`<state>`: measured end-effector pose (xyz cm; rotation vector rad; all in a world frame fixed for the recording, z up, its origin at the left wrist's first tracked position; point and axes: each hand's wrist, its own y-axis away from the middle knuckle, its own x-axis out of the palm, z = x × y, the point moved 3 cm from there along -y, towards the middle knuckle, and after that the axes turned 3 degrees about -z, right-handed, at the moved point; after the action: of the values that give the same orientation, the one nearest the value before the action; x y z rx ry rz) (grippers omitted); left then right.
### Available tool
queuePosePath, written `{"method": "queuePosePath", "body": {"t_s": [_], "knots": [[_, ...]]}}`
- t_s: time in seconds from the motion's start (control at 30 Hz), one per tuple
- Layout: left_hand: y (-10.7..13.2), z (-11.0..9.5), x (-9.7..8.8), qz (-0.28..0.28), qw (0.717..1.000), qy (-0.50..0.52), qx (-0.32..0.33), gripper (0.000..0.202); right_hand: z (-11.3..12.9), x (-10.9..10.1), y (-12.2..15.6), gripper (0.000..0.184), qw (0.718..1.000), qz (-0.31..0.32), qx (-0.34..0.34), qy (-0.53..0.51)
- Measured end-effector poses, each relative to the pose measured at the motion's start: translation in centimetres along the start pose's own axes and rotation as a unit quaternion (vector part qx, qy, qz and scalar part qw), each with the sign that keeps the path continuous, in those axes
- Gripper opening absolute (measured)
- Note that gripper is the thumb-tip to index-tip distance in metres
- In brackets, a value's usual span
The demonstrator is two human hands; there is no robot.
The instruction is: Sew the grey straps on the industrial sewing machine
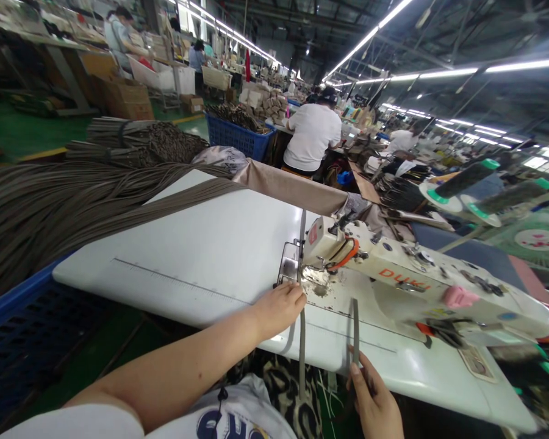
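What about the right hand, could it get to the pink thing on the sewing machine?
Probably yes: the pink thing sits uncovered on the sewing machine, and nothing seems to block the way. The right hand holds a strap, though, so might put that down first.

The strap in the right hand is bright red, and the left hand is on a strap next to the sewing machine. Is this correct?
Wrong colour: in the head view, the strap in the right hand is grey-brown, not red. The left hand is placed as you say.
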<state>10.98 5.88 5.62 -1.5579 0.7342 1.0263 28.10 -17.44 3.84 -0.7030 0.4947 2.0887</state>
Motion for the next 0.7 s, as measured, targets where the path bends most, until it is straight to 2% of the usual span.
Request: {"method": "queuePosePath", "body": {"t_s": [0.23, 0.53, 0.7], "knots": [[0.03, -0.01, 0.17, 0.011, 1.000, 0.001, -0.009, 0.019, -0.03, 0.07, -0.13, 0.075, 1.000, -0.005, -0.006, -0.007], [0.09, -0.02, 0.44, -0.006, 1.000, -0.008, -0.011, 0.020, 0.21, 0.20, -0.10, 0.075, 1.000, 0.006, -0.002, -0.006], [0.06, -0.02, 0.32, 0.008, 1.000, 0.005, -0.019, 0.020, 0.58, 0.39, -0.08, 0.074, 1.000, 0.005, -0.012, -0.006]]}}
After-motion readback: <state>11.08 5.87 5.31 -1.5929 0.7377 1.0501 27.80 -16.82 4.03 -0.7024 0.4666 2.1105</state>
